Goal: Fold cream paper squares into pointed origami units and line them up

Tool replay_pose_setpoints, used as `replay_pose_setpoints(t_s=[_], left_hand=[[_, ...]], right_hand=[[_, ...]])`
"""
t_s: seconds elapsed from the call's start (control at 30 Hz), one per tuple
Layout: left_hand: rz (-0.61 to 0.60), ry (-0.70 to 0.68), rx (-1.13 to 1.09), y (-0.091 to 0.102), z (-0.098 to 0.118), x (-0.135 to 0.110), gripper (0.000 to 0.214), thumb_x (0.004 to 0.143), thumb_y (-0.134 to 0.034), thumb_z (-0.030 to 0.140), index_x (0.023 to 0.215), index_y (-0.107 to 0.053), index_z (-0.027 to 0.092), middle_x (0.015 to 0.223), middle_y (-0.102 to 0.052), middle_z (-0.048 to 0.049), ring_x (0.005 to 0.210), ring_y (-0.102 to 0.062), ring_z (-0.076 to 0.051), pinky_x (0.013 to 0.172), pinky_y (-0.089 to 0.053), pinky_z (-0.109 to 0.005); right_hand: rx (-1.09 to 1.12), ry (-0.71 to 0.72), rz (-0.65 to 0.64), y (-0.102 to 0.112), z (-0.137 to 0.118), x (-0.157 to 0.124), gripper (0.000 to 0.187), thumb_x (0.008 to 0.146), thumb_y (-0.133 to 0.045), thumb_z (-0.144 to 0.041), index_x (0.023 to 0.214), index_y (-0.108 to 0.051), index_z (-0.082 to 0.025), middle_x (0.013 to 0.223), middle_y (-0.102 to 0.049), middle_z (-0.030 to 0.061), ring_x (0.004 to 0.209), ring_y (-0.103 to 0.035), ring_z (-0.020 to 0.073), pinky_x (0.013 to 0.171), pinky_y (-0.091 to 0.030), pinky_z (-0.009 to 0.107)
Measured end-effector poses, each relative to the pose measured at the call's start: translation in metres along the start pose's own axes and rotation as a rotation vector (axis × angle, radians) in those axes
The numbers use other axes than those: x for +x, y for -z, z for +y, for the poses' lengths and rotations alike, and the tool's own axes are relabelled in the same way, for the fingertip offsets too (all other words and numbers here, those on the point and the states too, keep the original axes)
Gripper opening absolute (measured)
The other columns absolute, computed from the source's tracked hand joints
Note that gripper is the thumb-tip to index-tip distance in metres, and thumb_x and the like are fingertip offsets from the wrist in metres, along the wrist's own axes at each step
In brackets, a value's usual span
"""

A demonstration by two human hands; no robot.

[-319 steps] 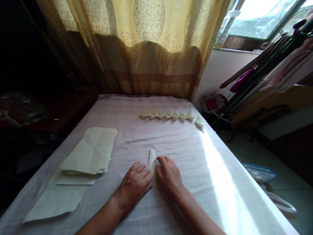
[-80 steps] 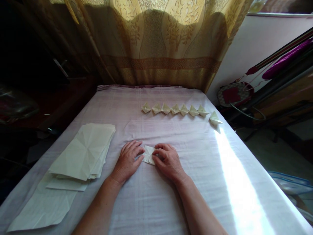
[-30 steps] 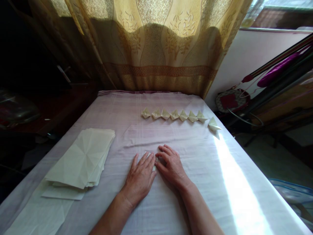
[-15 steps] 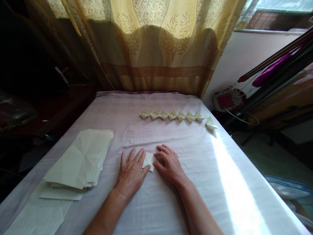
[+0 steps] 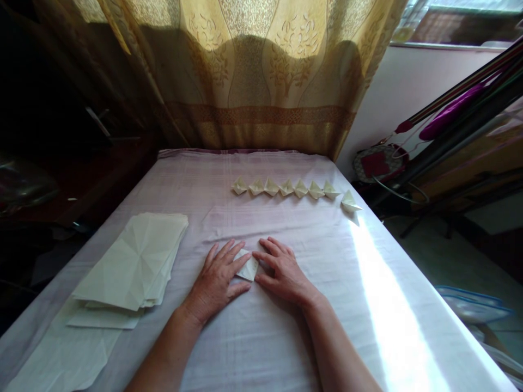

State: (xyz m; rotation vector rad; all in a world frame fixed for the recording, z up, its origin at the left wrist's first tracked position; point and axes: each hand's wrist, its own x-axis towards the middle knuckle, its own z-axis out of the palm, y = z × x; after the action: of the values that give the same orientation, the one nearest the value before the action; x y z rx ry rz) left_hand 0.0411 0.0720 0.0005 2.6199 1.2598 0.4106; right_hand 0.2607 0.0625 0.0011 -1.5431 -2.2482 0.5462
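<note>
A small folded square of white paper (image 5: 247, 269) lies flat on the cloth between my hands. My left hand (image 5: 218, 276) rests at its left side with the fingers spread, the index fingertip on the paper and the thumb near its lower corner. At the right edge, my right hand (image 5: 281, 270) touches the paper with its fingertips, the fingers slightly bent and apart. Part of the paper's left side is hidden under my left fingers.
A stack of creased white paper sheets (image 5: 134, 261) lies on the left of the cloth-covered table (image 5: 196, 185). Several folded paper boats (image 5: 286, 188) stand in a row at the back, and one paper boat (image 5: 350, 202) sits apart at the right. A patterned curtain (image 5: 253, 71) hangs behind.
My left hand has shifted slightly left, its thumb moving down off the paper. The folded paper has turned a little, and my right fingertips have moved slightly left with it.
</note>
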Motion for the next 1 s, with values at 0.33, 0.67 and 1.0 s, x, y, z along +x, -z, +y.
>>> replay_pose_setpoints(t_s=[0.33, 0.67, 1.0], left_hand=[[0.098, -0.064, -0.07, -0.001, -0.004, 0.003, 0.027, 0.092, -0.06, 0.033, 0.116, -0.066, 0.023, 0.116, -0.072, -0.0053, 0.116, -0.062, -0.022, 0.11, -0.038, -0.047], [0.334, 0.047, -0.182, -0.009, 0.005, 0.006, 0.029, 0.098, -0.045, 0.039, 0.105, -0.068, 0.022, 0.094, -0.076, -0.0045, 0.085, -0.071, -0.018, 0.096, -0.05, -0.039], [0.225, 0.283, -0.103, -0.007, 0.017, 0.006, 0.037, 0.092, -0.052, 0.031, 0.128, -0.059, 0.022, 0.086, -0.072, -0.0029, 0.077, -0.067, -0.018, 0.074, -0.053, -0.028]], right_hand=[[0.032, -0.002, -0.01, 0.0, 0.002, 0.0, 0.058, 0.072, -0.077, -0.032, 0.128, -0.062, -0.028, 0.148, -0.046, 0.0107, 0.14, -0.034, 0.0328, 0.109, -0.03, 0.054], [0.287, -0.002, 0.329, -0.013, -0.006, 0.008, 0.021, 0.093, -0.047, -0.028, 0.086, -0.066, -0.022, 0.086, -0.072, 0.0046, 0.081, -0.066, 0.0181, 0.076, -0.051, 0.03], [0.086, -0.174, 0.328, -0.022, -0.009, 0.009, 0.02, 0.09, -0.054, -0.03, 0.105, -0.066, -0.023, 0.078, -0.071, 0.0027, 0.075, -0.065, 0.0201, 0.07, -0.047, 0.03]])
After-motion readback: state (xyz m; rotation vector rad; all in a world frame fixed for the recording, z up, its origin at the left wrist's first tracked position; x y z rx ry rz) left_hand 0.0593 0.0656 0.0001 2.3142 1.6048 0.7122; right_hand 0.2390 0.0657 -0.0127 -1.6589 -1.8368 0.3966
